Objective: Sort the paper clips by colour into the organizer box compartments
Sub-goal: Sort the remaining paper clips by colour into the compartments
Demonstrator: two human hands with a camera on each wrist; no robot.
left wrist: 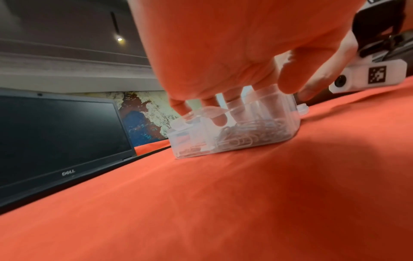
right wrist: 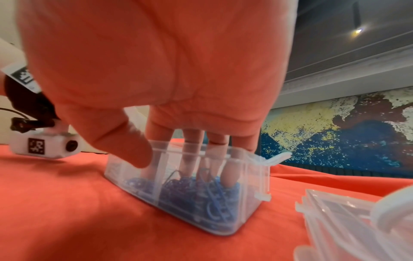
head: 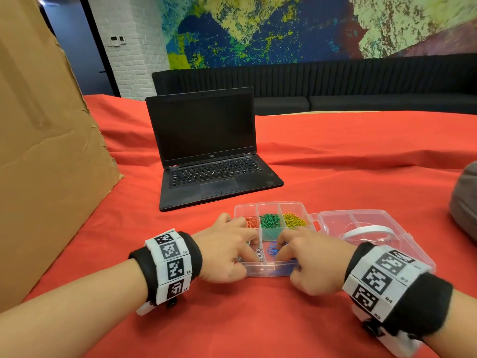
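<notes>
A clear organizer box sits on the red cloth with its lid folded open to the right. Its back row holds orange clips, green clips and yellow clips. My left hand dips its fingers into the front left compartment, among silver clips. My right hand pokes fairly straight fingers into the blue clips at the front right, its thumb one compartment over. I see no clip pinched by either hand.
An open black laptop stands just behind the box. A large cardboard sheet leans along the left side. A grey object lies at the right edge. Red cloth covers the whole surface.
</notes>
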